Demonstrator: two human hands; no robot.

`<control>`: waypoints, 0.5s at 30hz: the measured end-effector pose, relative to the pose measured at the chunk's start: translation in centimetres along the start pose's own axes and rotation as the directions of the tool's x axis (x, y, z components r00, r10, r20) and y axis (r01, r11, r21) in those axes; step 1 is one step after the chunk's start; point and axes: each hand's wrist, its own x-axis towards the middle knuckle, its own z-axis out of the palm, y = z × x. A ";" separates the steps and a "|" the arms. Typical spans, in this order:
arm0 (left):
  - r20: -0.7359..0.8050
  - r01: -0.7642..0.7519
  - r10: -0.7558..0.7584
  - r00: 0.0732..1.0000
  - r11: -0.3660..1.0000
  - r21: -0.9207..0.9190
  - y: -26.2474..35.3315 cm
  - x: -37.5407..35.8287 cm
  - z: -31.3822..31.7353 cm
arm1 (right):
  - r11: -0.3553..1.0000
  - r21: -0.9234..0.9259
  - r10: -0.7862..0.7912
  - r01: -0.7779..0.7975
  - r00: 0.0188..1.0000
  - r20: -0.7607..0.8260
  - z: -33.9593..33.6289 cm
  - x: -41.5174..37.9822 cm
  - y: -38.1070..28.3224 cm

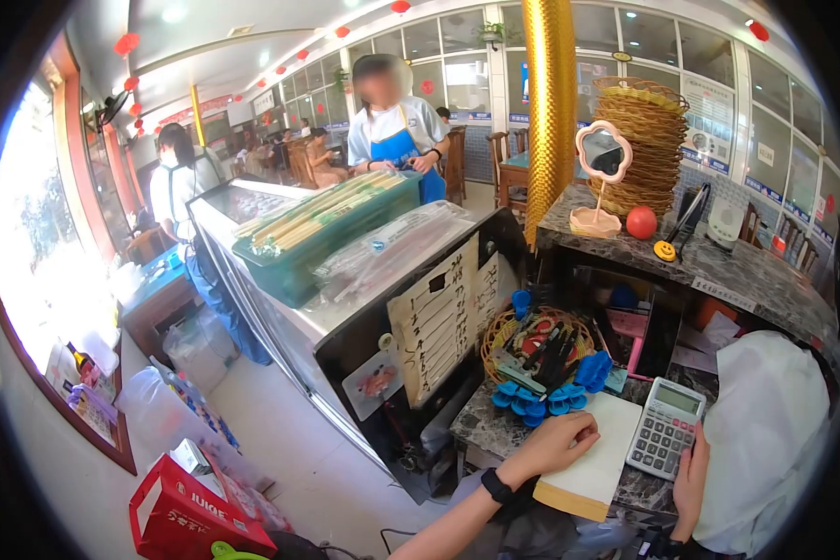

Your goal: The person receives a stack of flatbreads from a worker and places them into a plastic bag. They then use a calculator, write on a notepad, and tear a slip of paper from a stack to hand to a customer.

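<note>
My left hand (562,442), with a black watch on the wrist, rests on a cream paper pad (599,467). Its fingers are loosely curled together, and I see nothing in them. Along the right edge of a grey calculator (665,427), my right hand (692,481) grips its side; part of that hand's grip is hidden. The calculator lies slightly tilted beside the pad on the dark marbled desk (481,420). Just beyond my left hand are blue plastic clips (532,403) and a wicker basket (497,338) filled with small items.
White cloth (765,439) hangs at the right. A raised marbled counter (616,238) holds a flower-shaped mirror (602,154), a red ball (641,222) and stacked wicker baskets (639,140). A green bin (322,238) of chopsticks sits on a display case. A person in a blue apron (406,145) stands behind it.
</note>
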 end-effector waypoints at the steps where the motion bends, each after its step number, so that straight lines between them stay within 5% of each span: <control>1: 0.003 -0.004 0.004 1.000 1.000 -0.003 0.0 0.0 0.0 | 1.000 0.018 0.019 -0.019 1.000 0.022 -0.1 -0.1 -0.4; 8: 0.015 0.012 -0.012 1.000 1.000 0.016 0.2 0.1 -0.2 | 0.990 0.074 0.111 -0.119 0.987 0.114 -1.2 -1.3 -1.9; 15: 0.015 0.021 -0.021 1.000 1.000 -0.003 0.1 -0.1 -0.1 | 0.988 0.149 0.023 -0.038 0.994 0.103 -1.4 -2.0 -1.3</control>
